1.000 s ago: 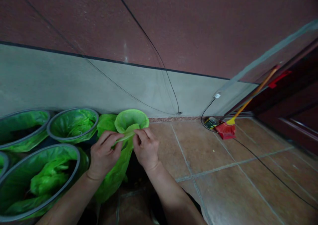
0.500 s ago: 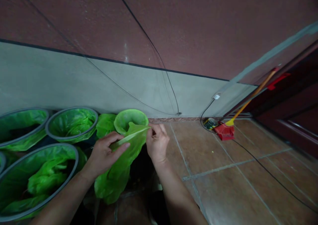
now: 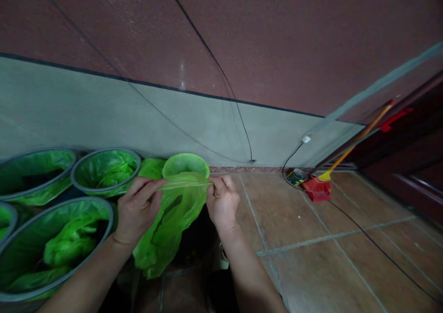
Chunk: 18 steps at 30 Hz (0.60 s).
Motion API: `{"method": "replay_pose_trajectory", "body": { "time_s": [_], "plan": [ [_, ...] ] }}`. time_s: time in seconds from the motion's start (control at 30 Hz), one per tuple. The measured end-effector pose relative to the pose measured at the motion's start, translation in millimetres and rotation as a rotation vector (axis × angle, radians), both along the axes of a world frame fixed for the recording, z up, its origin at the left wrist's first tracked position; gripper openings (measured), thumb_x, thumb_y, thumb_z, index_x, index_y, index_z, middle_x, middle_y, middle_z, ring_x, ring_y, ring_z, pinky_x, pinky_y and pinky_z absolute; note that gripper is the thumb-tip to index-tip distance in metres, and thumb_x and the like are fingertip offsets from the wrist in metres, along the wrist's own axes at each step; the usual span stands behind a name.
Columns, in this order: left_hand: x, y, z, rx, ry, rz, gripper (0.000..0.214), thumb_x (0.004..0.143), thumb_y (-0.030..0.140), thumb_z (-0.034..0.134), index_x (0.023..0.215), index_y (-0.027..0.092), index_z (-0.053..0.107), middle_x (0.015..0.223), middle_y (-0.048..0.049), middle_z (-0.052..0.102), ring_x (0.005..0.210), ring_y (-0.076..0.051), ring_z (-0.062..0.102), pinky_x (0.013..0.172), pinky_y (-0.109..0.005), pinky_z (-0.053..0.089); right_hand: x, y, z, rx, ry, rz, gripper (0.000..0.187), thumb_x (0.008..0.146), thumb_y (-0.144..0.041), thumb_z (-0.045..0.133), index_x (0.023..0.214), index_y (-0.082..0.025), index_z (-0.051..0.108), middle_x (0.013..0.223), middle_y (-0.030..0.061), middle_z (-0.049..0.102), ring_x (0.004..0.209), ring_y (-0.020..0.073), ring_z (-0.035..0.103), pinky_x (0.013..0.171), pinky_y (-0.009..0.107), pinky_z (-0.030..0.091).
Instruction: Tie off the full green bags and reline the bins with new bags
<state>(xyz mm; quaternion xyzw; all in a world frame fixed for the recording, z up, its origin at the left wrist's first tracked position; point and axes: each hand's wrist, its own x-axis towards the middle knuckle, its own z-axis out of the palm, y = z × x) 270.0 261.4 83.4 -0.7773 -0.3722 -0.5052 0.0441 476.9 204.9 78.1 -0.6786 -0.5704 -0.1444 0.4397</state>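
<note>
A thin green plastic bag [image 3: 169, 225] hangs between my hands, its upper edge stretched nearly level. My left hand [image 3: 140, 207] pinches that edge at its left end. At the other end, my right hand [image 3: 223, 200] grips it in closed fingers. The lower part of the bag droops in loose folds over something dark, mostly hidden below. Just behind the bag's edge stands a small bin lined in green [image 3: 187, 163], its front covered by the bag.
On the left, grey-rimmed bins with green liners stand close together, including a near one [image 3: 110, 221] and a far one [image 3: 138, 165]. A red dustpan [image 3: 317, 188] and a yellow-handled broom [image 3: 341, 158] are by the door at right. A black cable [image 3: 377, 246] crosses the tiled floor.
My left hand has shifted up and closed on the bag's edge, where its fingers were looser before. The edge is now pulled straighter. The view has turned slightly left.
</note>
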Motion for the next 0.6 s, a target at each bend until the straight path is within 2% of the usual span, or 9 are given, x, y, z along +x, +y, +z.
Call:
{"method": "replay_pose_trajectory", "body": {
  "time_s": [0.1,0.2,0.3,0.4,0.6],
  "plan": [
    [2,0,0.1,0.015,0.014,0.003,0.020,0.091,0.016,0.058,0.100,0.024,0.074,0.085,0.0001,0.067,0.075,-0.012,0.066,0.074,-0.024,0.055,-11,-3,4.9,-0.023,-0.114,0.035,0.034,0.083,-0.012,0.063,0.115,-0.021,0.072,0.116,0.0097,0.065,0.101,0.0241,0.057,0.088,0.038,0.047],
    [7,-4,-0.1,0.009,0.036,0.007,0.019,0.092,0.017,0.058,0.102,0.023,0.074,0.084,-0.0002,0.067,0.075,-0.012,0.067,0.074,-0.023,0.055,-27,-4,7.0,-0.050,-0.194,0.114,0.036,0.087,-0.023,0.068,0.123,-0.025,0.070,0.125,0.0104,0.061,0.102,0.0257,0.054,0.086,0.040,0.044],
    [12,-9,-1.5,-0.014,0.059,-0.033,0.020,0.093,0.019,0.058,0.104,0.022,0.074,0.086,-0.0014,0.070,0.076,-0.013,0.068,0.075,-0.023,0.056,-36,-1,4.0,-0.044,-0.246,0.152,0.023,0.094,-0.025,0.064,0.115,-0.026,0.073,0.111,0.0075,0.065,0.092,0.0220,0.052,0.078,0.036,0.041],
    [13,-10,-3.9,-0.061,0.074,-0.041,0.021,0.093,0.023,0.057,0.105,0.022,0.074,0.087,-0.0023,0.072,0.076,-0.014,0.069,0.075,-0.024,0.056,-31,3,0.2,-0.040,-0.273,0.113,0.020,0.098,-0.022,0.058,0.105,-0.026,0.076,0.089,0.0042,0.066,0.081,0.0188,0.050,0.072,0.034,0.036],
    [3,3,-9.3,-0.170,0.130,0.092,0.023,0.094,0.030,0.053,0.102,0.025,0.074,0.087,-0.0024,0.074,0.079,-0.017,0.070,0.075,-0.028,0.054,-7,-1,1.2,-0.005,-0.226,0.039,0.022,0.096,-0.018,0.058,0.106,-0.023,0.076,0.079,0.0037,0.065,0.076,0.0184,0.052,0.071,0.034,0.033]
  ]
}}
